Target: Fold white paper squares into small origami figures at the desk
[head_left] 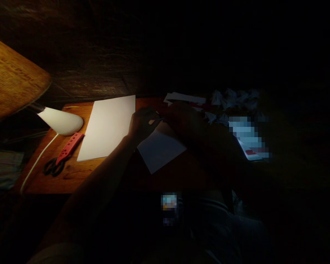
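Note:
The scene is very dark, lit only from the left. My left hand (142,123) rests with curled fingers on the upper edge of a small white paper (161,150) that lies tilted on the wooden table (71,172). My right hand (183,121) is in deep shadow just to its right, touching the same edge; its fingers appear pinched on the paper, with a thin pale fold or sliver between the two hands. A larger white sheet (107,126) lies flat to the left of my left hand.
A white lamp base (62,121) with its cord and a woven shade (11,80) stand at the left. Scissors (62,154) with a red sheath lie beside the large sheet. Crumpled paper pieces (233,101) and more sheets (185,98) lie at the back right.

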Tool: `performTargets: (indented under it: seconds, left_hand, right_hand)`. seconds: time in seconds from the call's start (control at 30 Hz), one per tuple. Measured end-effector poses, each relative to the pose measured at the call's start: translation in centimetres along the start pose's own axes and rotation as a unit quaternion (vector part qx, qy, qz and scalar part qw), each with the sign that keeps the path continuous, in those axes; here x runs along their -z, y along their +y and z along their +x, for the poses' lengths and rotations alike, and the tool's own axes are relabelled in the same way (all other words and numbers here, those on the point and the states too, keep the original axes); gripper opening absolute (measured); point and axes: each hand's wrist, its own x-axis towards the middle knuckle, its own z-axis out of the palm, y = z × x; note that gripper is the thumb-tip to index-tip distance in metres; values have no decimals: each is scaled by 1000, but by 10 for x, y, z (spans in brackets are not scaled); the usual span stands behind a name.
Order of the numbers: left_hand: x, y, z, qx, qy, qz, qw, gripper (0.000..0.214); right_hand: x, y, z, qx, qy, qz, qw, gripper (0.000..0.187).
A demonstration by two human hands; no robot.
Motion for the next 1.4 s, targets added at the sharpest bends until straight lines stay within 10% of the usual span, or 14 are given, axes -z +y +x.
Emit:
performTargets:
  seconds: [0.37,1.1,1.4]
  left_hand:
    - [1,4,2,9,107,-72,992,14]
    - [-3,5,5,113,93,-196,970,23]
    - [-5,13,7,131,75,-213,965,22]
  right_hand:
    - [1,7,1,-14,53,19,998,21]
    - [-2,17,1,-121,43,45,991,14]
    - [1,1,3,-113,-59,40,991,21]
